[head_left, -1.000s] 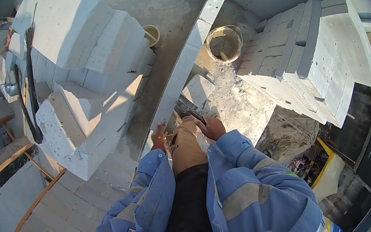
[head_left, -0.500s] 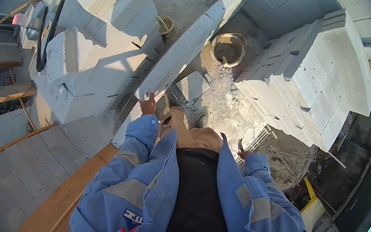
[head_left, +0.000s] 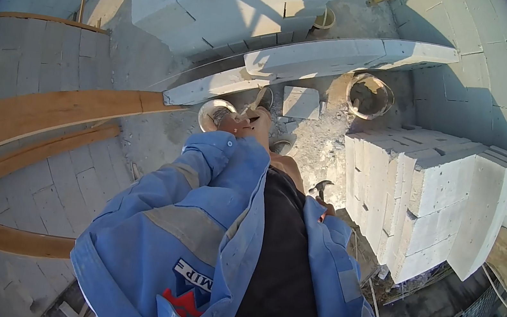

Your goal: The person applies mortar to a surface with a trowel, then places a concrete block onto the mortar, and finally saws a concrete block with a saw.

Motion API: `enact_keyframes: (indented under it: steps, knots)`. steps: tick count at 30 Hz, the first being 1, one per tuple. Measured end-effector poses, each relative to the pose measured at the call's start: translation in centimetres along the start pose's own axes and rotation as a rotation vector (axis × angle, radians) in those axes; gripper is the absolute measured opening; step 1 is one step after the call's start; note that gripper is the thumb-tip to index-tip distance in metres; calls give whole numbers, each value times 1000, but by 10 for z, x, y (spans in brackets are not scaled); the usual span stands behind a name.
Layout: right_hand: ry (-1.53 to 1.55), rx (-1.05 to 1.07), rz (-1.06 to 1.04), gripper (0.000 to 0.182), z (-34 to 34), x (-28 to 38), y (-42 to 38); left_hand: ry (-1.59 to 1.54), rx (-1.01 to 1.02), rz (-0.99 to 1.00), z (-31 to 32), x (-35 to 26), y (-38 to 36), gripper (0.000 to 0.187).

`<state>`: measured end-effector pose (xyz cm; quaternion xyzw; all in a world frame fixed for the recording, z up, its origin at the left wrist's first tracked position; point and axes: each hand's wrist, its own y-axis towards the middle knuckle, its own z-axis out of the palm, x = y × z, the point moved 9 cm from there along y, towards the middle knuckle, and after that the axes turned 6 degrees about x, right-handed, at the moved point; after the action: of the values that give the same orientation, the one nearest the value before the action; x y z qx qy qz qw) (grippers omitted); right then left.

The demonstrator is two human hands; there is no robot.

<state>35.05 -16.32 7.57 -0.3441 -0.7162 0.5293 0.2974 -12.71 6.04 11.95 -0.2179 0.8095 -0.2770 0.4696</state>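
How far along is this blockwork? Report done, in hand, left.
Done: a long curved course of pale grey blocks looks laid. In hand: the right hand grips a dark hammer-like tool; the left hand is by a thin pale tool, grip unclear. Left: a tall stack of pale grey blocks, one loose grey block and a round bucket of grey mortar stand unused.

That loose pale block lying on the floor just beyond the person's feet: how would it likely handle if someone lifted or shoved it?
The loose block looks rigid and chunky, so it would probably not flex. Its flat faces suggest it would slide rather than roll across the gritty floor. The crumbled rubble beside it hints that such blocks chip easily at edges. It is probably fairly light for its bulk, though that is uncertain.
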Motion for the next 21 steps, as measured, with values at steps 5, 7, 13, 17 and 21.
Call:
enact_keyframes:
  steps: [5,7,13,17,21]
  knots:
    - [-27,-57,-150,77,-66,82,32,56,-136,-36,-25,-10,-13,60]
    - [-106,-94,-223,82,-79,124,12,59,-135,-114,-23,8,-11,59]
    - [-330,-299,-392,66,-91,225,-49,5,-77,-95,-6,43,14,56]
    - [-495,-305,-507,54,-76,283,-73,-126,-173,-166,-8,68,69,59]
    - [-566,-333,-662,41,-60,353,-101,48,-126,41,-36,-20,92,72]
